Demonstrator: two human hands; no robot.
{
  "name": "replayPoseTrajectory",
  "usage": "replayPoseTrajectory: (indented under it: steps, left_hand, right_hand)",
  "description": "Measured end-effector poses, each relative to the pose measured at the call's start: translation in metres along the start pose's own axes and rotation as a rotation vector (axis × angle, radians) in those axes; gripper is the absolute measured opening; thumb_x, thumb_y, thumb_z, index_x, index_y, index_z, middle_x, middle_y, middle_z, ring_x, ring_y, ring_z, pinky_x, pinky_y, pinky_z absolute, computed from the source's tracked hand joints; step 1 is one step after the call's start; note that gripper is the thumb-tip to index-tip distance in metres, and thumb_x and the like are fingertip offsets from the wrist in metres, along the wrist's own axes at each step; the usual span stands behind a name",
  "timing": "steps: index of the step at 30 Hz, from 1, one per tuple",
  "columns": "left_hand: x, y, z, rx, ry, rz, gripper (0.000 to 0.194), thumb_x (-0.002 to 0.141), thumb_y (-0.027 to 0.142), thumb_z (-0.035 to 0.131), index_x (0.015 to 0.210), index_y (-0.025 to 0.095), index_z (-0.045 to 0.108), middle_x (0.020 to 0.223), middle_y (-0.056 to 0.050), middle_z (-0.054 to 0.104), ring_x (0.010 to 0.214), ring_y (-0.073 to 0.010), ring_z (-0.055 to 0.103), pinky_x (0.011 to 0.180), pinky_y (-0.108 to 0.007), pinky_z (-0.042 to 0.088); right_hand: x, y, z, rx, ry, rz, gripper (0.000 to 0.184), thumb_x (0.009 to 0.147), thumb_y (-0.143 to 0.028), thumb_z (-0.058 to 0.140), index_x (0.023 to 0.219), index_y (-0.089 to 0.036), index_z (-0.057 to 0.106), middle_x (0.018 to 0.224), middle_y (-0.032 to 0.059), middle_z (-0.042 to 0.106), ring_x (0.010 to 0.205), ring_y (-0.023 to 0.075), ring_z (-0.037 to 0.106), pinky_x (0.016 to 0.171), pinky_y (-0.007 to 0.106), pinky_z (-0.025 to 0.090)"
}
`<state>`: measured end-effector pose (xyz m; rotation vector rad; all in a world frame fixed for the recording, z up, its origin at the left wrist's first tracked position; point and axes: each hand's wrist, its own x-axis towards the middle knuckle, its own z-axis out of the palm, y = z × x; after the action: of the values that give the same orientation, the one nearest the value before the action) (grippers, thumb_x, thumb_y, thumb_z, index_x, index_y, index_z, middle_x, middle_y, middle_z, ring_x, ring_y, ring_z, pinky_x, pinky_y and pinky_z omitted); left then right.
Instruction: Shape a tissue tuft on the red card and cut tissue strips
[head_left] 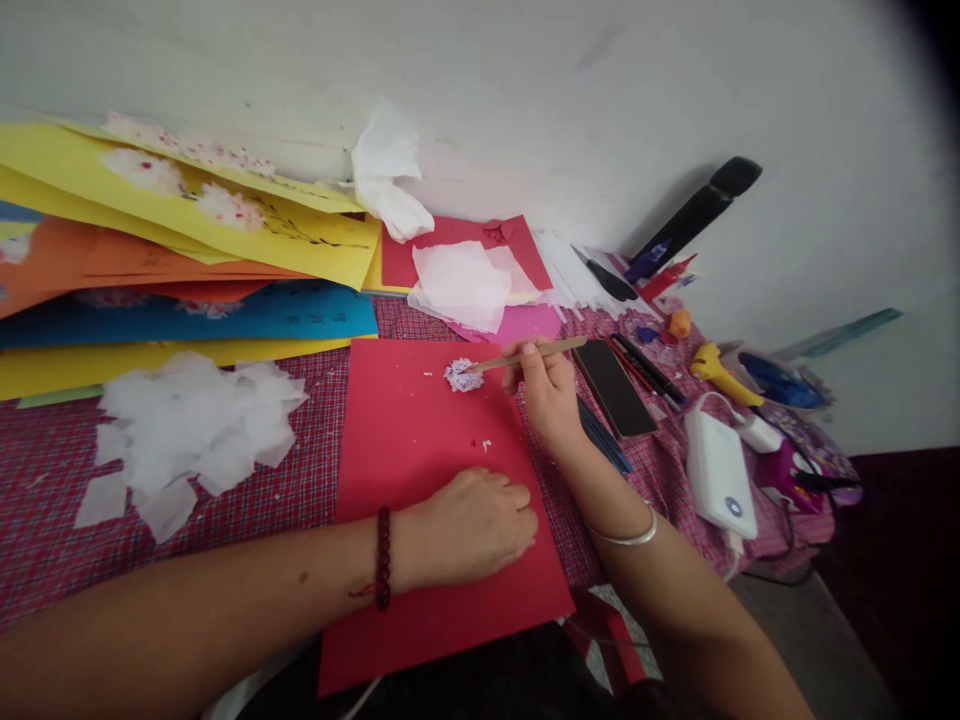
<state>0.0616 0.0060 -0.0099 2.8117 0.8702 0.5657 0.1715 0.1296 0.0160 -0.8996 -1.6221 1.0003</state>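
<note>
A sheet of red paper (pixel 390 430) lies in front of me on the checked cloth. In my right hand (pixel 546 385) I hold a thin, flat wooden stick (pixel 495 362) between thumb and fingers. The stick's left end touches a small round cluster of white and purple bits (pixel 463 376) near the paper's top edge. My left hand (pixel 472 525) rests on the lower middle of the red paper, its fingers curled and closed. Whatever may be under those fingers is hidden. A few white crumbs (pixel 487 446) are scattered on the paper between the hands.
White tissue squares (pixel 195 420) are heaped at left, below stacked coloured cards (pixel 292 225). More tissue (pixel 465 285) lies behind the red paper. On the right are a dark phone (pixel 615 388), pens (pixel 649 370), a yellow glue gun (pixel 724 375) and a white power bank (pixel 720 475).
</note>
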Motion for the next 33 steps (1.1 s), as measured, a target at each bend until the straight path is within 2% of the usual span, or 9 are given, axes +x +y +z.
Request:
replayPoseTrajectory:
  steps: [8,16,21,28,33]
  left_hand:
    - [-0.0006,-0.0003,0.0014,0.007,0.013,0.0,0.02,0.094,0.023,0.059,0.075,0.018,0.059,0.073,-0.001,0.062,0.068,-0.0163,0.055,0.058,-0.034,0.04]
    - [0.0,-0.0002,-0.0001,-0.001,-0.004,0.006,0.019,0.094,0.022,0.059,0.075,0.017,0.059,0.074,-0.002,0.062,0.069,-0.0171,0.055,0.059,-0.032,0.041]
    - [0.0005,0.0006,-0.0014,0.003,-0.01,-0.009,0.02,0.093,0.023,0.061,0.074,0.018,0.059,0.073,-0.001,0.062,0.067,-0.0178,0.056,0.058,-0.034,0.041]
    - [0.0001,0.0007,-0.0017,0.004,-0.005,-0.015,0.021,0.093,0.025,0.061,0.073,0.018,0.058,0.073,-0.001,0.061,0.064,-0.0162,0.054,0.058,-0.033,0.04]
    - [0.0007,0.0006,-0.003,0.007,-0.002,-0.001,0.021,0.094,0.024,0.06,0.074,0.017,0.059,0.073,-0.002,0.062,0.065,-0.0159,0.054,0.058,-0.032,0.039]
  right_hand:
    - [0.0019,0.0036,-0.0007,-0.106,-0.03,-0.01,0.042,0.097,-0.056,0.044,0.081,-0.019,0.06,0.055,-0.0026,0.054,0.049,0.0123,0.05,0.051,0.027,0.04]
    - [-0.0003,-0.002,0.0001,-0.009,0.024,-0.029,0.041,0.096,-0.055,0.048,0.084,-0.018,0.061,0.054,-0.0033,0.055,0.048,0.0115,0.051,0.05,0.026,0.04]
    - [0.0004,0.0011,0.0021,-0.056,-0.023,-0.031,0.043,0.096,-0.056,0.046,0.082,-0.018,0.06,0.055,-0.003,0.055,0.049,0.0114,0.051,0.051,0.026,0.04]
    - [0.0035,0.0048,0.0001,-0.105,-0.019,-0.013,0.043,0.096,-0.056,0.045,0.08,-0.018,0.059,0.053,-0.0038,0.053,0.047,0.0108,0.048,0.049,0.026,0.038]
    - [0.0019,0.0006,-0.002,-0.02,0.018,-0.013,0.04,0.096,-0.054,0.047,0.085,-0.018,0.06,0.055,-0.0033,0.055,0.048,0.0112,0.05,0.049,0.026,0.04]
